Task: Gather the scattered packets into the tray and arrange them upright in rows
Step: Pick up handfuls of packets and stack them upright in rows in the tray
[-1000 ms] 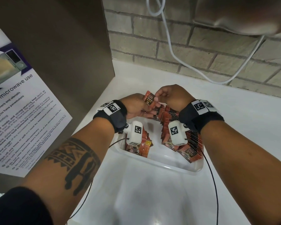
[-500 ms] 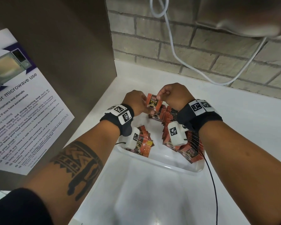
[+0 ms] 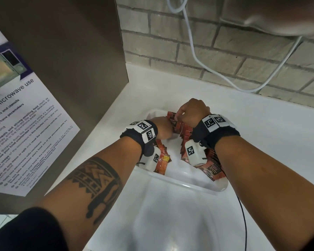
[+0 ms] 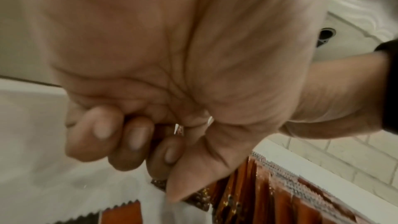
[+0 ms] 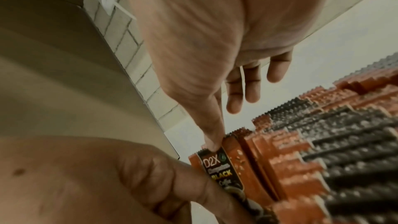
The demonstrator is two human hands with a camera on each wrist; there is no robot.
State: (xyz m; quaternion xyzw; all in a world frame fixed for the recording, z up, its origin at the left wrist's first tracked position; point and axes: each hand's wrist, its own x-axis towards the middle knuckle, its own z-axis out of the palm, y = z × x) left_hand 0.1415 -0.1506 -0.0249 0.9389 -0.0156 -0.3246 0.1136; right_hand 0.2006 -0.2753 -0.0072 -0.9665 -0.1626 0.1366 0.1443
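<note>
packet point(image 3: 172, 122) | lowered from mid-air | now against right row point(image 3: 187, 134)

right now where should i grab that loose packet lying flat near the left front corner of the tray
Pinch the coffee packet by its serrated end seam, coming from above at the tray's open middle. It lies flat and thin, so an edge is easiest to lift, and the left wrist camera crowds its other side.

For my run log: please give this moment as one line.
both hands pinch packet | at row's far end | in tray
</note>
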